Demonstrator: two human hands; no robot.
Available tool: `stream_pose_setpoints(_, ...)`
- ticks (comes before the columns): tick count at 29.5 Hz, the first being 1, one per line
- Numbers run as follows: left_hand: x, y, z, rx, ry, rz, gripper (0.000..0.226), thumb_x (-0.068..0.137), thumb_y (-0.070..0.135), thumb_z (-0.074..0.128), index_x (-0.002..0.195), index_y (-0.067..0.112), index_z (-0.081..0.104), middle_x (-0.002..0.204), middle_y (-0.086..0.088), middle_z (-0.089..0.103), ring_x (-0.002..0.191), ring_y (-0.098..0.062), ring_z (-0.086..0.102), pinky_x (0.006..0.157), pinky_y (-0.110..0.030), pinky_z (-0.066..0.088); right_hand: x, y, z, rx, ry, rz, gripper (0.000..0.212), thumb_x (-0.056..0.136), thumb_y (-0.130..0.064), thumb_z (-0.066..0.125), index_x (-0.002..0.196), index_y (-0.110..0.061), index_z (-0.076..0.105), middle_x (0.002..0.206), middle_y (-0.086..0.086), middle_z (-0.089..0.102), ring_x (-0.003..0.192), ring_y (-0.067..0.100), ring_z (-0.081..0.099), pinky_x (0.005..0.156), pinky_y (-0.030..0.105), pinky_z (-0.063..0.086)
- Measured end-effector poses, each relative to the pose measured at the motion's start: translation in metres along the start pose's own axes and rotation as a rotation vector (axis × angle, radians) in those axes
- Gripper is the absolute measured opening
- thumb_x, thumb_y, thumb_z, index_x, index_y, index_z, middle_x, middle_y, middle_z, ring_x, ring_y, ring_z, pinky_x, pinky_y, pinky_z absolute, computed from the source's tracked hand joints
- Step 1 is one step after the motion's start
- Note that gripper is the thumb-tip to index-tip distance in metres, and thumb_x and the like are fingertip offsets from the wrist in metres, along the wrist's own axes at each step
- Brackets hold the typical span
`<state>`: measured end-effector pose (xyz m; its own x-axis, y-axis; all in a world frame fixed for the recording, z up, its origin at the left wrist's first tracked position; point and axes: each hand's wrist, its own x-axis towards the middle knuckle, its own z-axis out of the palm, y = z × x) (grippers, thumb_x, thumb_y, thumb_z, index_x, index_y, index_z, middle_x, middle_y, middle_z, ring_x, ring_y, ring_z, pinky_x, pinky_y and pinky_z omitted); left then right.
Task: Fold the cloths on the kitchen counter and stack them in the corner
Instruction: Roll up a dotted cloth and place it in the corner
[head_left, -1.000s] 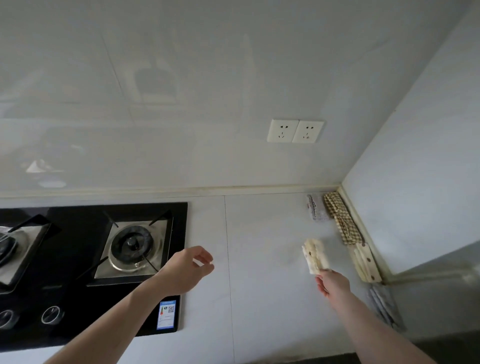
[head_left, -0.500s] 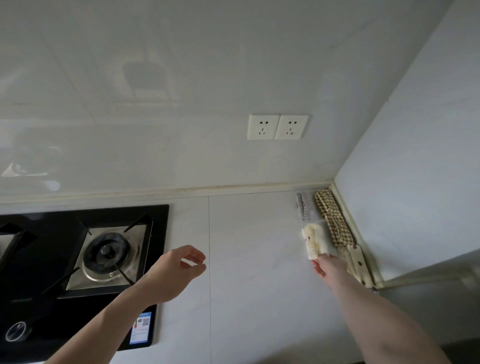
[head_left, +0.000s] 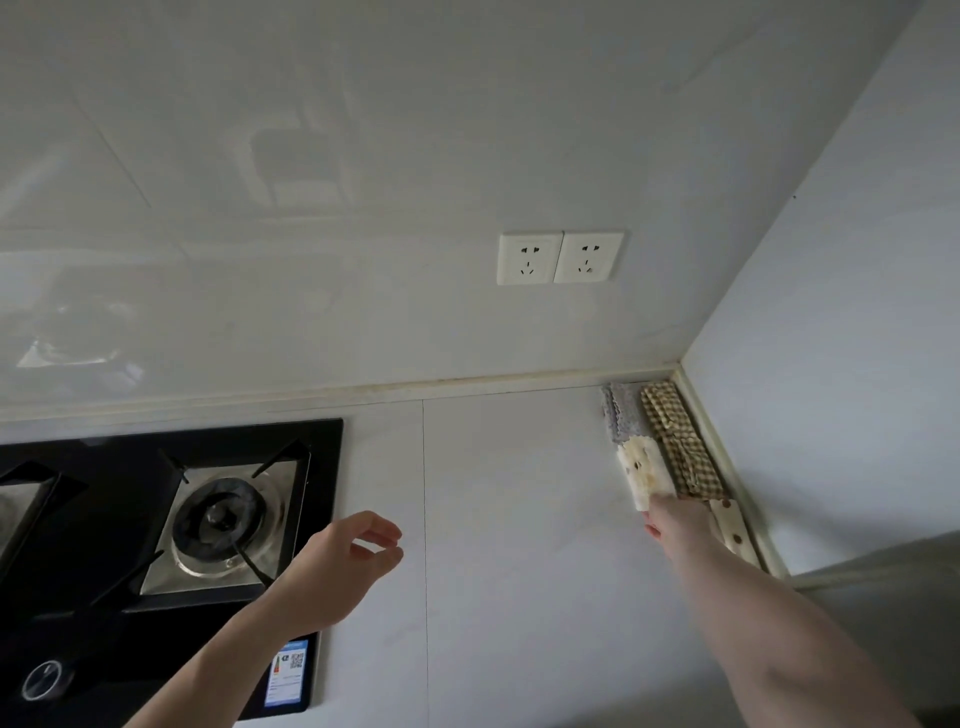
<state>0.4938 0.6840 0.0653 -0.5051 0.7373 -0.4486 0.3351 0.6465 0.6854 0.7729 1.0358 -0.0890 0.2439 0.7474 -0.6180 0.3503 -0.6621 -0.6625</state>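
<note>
Near counter corner, right hand (head_left: 675, 519) holding folded cream spotted cloth (head_left: 644, 475), left hand (head_left: 343, 564) loosely curled

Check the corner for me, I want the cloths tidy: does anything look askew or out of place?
Nothing is spilled or damaged. The cream cloth in the right hand overlaps the grey cloth beside the checked cloth; another cream dotted cloth lies apart, nearer along the wall.
</note>
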Motion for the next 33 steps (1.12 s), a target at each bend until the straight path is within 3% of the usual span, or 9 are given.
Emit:
stream_pose_setpoints(2,-0.003,-0.006,-0.003,0.002,0.005,-0.006,0.012,0.096,0.03,0.069,0.107,0.035,0.068,0.11,0.015,0.07,0.091,0.0,0.07,0.086,-0.028,0.059,-0.015,0.001,0.002,-0.172,0.061,-0.097,0.058,0.086,-0.02,0.064,0.138,0.002,0.05,0.128,0.018,0.06,0.107,0.036,0.064,0.088,0.037,0.054)
stream_pose_setpoints(5,-0.013,-0.02,-0.01,-0.011,0.009,-0.015,0.013,0.096,0.029,0.069,0.106,0.036,0.067,0.107,0.014,0.072,0.092,0.001,0.07,0.091,-0.033,0.059,-0.058,0.006,0.009,-0.334,0.105,-0.359,0.052,0.096,-0.014,0.062,0.145,-0.004,0.047,0.152,0.023,0.034,0.121,0.045,0.057,0.102,0.043,0.046)
stream_pose_setpoints(7,-0.023,-0.032,-0.018,-0.029,0.02,-0.032,0.013,0.095,0.029,0.069,0.106,0.036,0.068,0.105,0.013,0.074,0.092,0.003,0.07,0.094,-0.034,0.058,-0.089,0.01,0.023,-0.389,0.053,-0.493,0.046,0.096,-0.013,0.063,0.14,-0.011,0.052,0.152,0.016,0.032,0.111,0.043,0.064,0.098,0.047,0.05)
stream_pose_setpoints(10,-0.047,-0.054,-0.03,-0.107,0.06,-0.069,0.014,0.094,0.027,0.071,0.108,0.032,0.07,0.104,0.013,0.075,0.092,-0.001,0.071,0.091,-0.037,0.06,-0.134,0.025,0.057,-0.471,-0.128,-0.676,0.044,0.093,-0.012,0.067,0.135,-0.02,0.055,0.148,0.007,0.037,0.084,0.03,0.071,0.086,0.042,0.055)
stream_pose_setpoints(14,-0.091,-0.098,-0.055,-0.173,0.16,-0.124,0.015,0.092,0.027,0.075,0.107,0.031,0.073,0.102,0.013,0.076,0.093,0.002,0.071,0.093,-0.03,0.058,-0.221,0.052,0.116,-0.455,-0.391,-0.871,0.044,0.086,-0.005,0.072,0.125,-0.024,0.061,0.136,0.0,0.047,0.061,0.004,0.063,0.081,0.031,0.052)
stream_pose_setpoints(19,-0.169,-0.175,-0.1,-0.215,0.312,-0.217,0.014,0.093,0.03,0.073,0.106,0.032,0.072,0.105,0.012,0.075,0.092,-0.001,0.071,0.088,-0.028,0.058,-0.36,0.099,0.19,-0.518,-0.801,-1.042,0.042,0.089,-0.009,0.069,0.119,-0.035,0.058,0.127,-0.008,0.05,0.074,0.003,0.066,0.068,0.006,0.046)
stream_pose_setpoints(23,-0.241,-0.237,-0.136,-0.217,0.45,-0.264,0.014,0.097,0.032,0.068,0.11,0.033,0.069,0.11,0.015,0.07,0.09,0.003,0.069,0.071,-0.013,0.053,-0.474,0.134,0.233,-0.6,-1.093,-1.041,0.04,0.091,-0.022,0.069,0.124,-0.039,0.056,0.131,-0.019,0.046,0.085,0.001,0.068,0.074,0.011,0.051)
stream_pose_setpoints(30,-0.348,-0.331,-0.186,-0.284,0.638,-0.317,0.01,0.094,0.036,0.07,0.104,0.038,0.07,0.11,0.019,0.071,0.094,0.003,0.07,0.081,-0.027,0.058,-0.617,0.183,0.28,-0.743,-1.339,-1.117,0.048,0.092,-0.031,0.067,0.135,-0.041,0.051,0.14,-0.021,0.04,0.114,0.001,0.057,0.089,0.021,0.054)
stream_pose_setpoints(33,-0.38,-0.359,-0.202,-0.303,0.705,-0.335,0.01,0.093,0.035,0.071,0.103,0.038,0.07,0.109,0.019,0.071,0.093,0.005,0.069,0.077,-0.019,0.054,-0.659,0.2,0.295,-0.8,-1.382,-1.15,0.05,0.091,-0.031,0.065,0.137,-0.041,0.05,0.14,-0.021,0.04,0.117,0.002,0.055,0.097,0.028,0.054)
